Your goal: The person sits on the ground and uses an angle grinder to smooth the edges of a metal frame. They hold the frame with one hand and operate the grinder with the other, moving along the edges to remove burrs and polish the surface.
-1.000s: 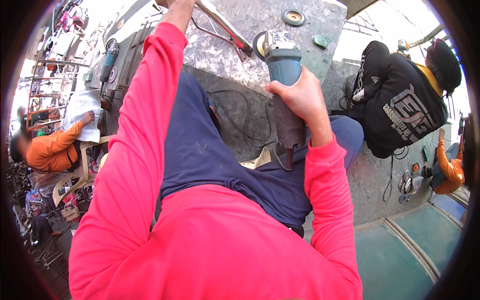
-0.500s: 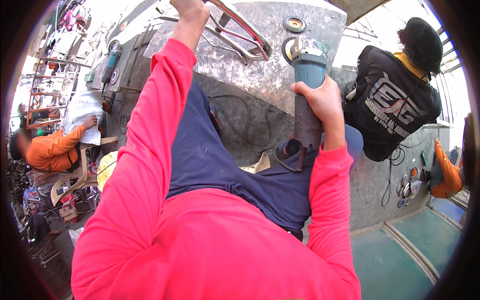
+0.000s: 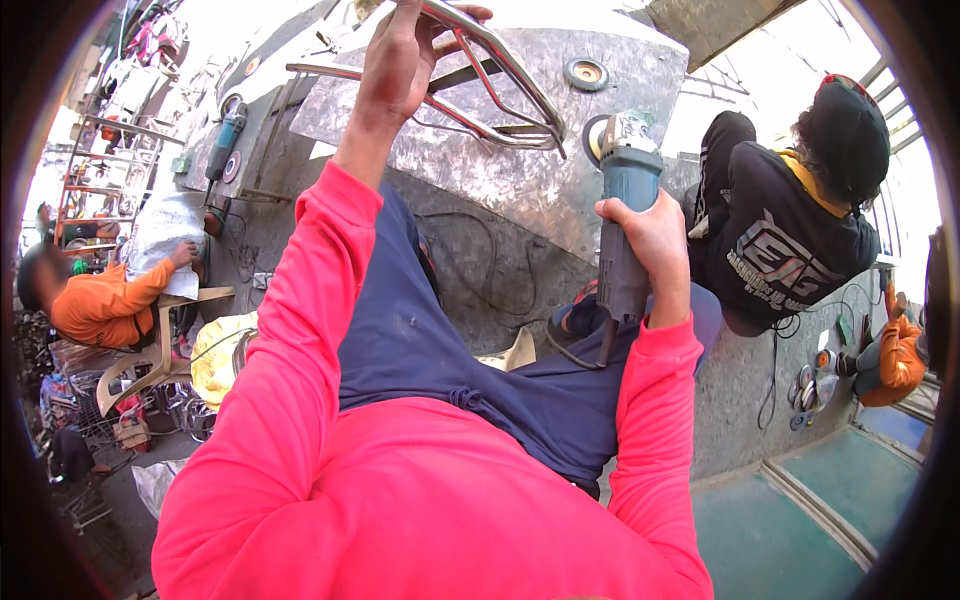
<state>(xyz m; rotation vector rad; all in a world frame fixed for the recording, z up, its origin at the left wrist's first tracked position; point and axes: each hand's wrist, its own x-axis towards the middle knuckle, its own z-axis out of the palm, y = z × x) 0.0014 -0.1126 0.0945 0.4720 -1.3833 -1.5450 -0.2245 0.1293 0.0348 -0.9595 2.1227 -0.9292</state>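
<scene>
Far left: a person in an orange top [image 3: 100, 305] on a plastic chair [image 3: 150, 360], clear of the work; a second blue grinder [image 3: 225, 140] lies idle on the metal sheet [image 3: 520, 195]. Left hand [image 3: 400, 65] clenched round the bent steel tube frame [image 3: 490, 85], holding it up over the sheet near the top edge. Right hand [image 3: 650, 240] wrapped tight on the body of the blue angle grinder [image 3: 622, 215], disc end up, just right of the frame and apart from it (disc state unreadable). To do it well, I'd say: rest the frame on the sheet, approach shallow, keep the cord [image 3: 575, 345] off the disc. Right: a seated person in a black hoodie [image 3: 790, 250] sits close; aim sparks away.
</scene>
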